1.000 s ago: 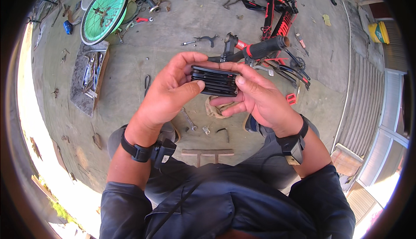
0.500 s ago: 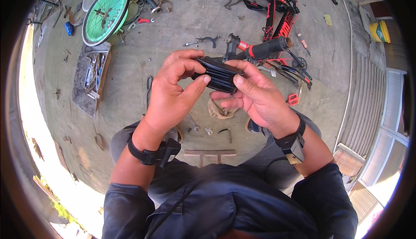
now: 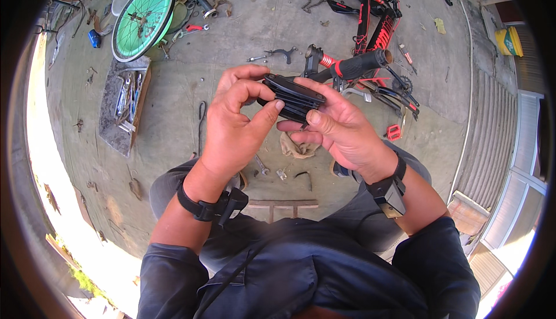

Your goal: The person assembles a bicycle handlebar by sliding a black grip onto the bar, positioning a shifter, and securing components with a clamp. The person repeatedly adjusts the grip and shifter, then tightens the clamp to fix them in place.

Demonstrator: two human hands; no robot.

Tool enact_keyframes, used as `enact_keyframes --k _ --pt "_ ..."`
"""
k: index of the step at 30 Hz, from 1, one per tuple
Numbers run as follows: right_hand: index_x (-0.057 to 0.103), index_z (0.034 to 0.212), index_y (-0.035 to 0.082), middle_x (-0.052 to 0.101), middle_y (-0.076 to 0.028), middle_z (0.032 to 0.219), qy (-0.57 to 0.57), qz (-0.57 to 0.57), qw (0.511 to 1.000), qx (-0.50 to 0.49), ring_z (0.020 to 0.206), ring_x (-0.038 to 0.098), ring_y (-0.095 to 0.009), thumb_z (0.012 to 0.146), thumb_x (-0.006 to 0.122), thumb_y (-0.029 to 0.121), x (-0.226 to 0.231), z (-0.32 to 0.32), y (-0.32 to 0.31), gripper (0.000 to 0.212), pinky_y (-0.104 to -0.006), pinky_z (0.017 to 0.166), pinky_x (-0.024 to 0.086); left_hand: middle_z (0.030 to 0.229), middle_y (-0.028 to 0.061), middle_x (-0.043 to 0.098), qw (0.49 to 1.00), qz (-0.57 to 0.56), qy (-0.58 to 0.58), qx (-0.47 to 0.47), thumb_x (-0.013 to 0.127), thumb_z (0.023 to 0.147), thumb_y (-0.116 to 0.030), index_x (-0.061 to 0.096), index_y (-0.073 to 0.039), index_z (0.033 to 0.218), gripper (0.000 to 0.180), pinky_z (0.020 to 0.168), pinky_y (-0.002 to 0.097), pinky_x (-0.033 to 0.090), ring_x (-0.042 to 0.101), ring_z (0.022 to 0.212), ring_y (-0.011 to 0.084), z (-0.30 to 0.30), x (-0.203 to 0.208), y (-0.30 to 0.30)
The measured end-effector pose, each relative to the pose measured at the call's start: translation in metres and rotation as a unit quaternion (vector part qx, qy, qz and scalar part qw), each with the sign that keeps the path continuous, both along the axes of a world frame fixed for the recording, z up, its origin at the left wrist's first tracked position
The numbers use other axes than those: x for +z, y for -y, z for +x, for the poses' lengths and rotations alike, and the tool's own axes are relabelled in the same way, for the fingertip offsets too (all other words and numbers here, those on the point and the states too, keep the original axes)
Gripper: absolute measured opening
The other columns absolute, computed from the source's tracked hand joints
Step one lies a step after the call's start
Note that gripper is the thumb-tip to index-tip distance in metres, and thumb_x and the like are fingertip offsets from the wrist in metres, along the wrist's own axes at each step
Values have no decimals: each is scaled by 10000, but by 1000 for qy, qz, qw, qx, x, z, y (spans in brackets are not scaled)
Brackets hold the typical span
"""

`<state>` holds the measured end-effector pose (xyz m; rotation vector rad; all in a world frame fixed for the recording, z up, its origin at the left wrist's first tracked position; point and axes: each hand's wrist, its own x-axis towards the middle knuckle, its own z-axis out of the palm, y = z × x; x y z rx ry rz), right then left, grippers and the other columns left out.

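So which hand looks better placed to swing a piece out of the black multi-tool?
Probably the left hand: its thumb and a fingertip pinch near the black multi-tool's left end, while the right hand supports the right end.

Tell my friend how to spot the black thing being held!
Find the person's left hand and right hand near mid-picture. Between them sits a chunky black tool, like flat strips stacked in a block. The black grip beyond is round with a red ring; the tool is layered, and it's the only thing held.
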<state>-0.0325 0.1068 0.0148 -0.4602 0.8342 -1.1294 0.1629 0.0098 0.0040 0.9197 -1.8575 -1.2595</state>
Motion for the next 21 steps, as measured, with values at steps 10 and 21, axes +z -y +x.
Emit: enact_keyframes --k 10,21 --pt "330 1575 83 589 -138 1402 -23 15 1000 -2 1052 739 -298 1004 694 207 -2 4 1 688 -315 813 630 1315 153 590 995 -95 24 -13 801 795 59 662 -55 932 225 984 412 510 576 1263 316 2 9 2" --pt "398 1519 56 627 -149 1304 -120 -2 992 -24 900 755 -227 993 712 188 -4 8 1 628 -280 726 626 1334 146 589 995 -46 10 -83 736 817 94 671 -42 947 199 1042 418 469 565 1296 317 8 8 7"
